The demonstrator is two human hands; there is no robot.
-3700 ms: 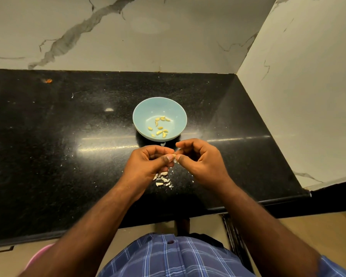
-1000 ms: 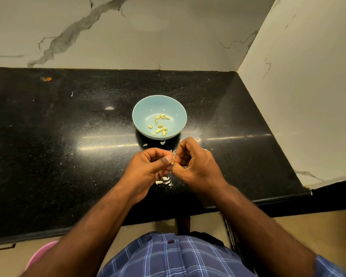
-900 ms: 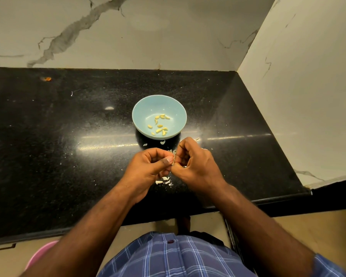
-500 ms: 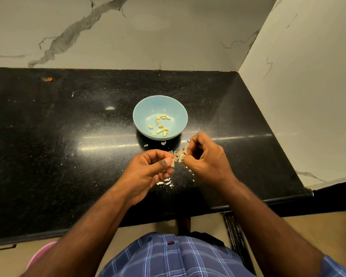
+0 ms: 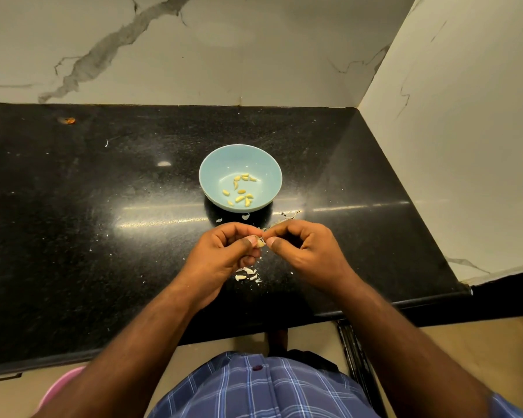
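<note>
A light blue bowl (image 5: 212,170) stands on the black counter (image 5: 88,206) and holds several peeled yellowish garlic cloves (image 5: 241,191). Just in front of the bowl, above the counter, both hands meet. My left hand (image 5: 221,260) pinches a small garlic clove (image 5: 260,243) between thumb and fingers. My right hand (image 5: 305,251) pinches the same clove's papery skin from the right, thumb tip against it. Several white cloves and skin bits (image 5: 247,274) lie on the counter beneath my hands.
Loose skin flakes (image 5: 289,215) lie right of the bowl's base. Marble walls close the counter at the back and right. The counter's front edge (image 5: 405,303) runs below my wrists. A pink tub (image 5: 58,390) shows on the floor at lower left.
Half a second ago my right hand had pulled away to the right, stripping skin off the clove; now it has come back against my left hand. The bowl has not moved.
</note>
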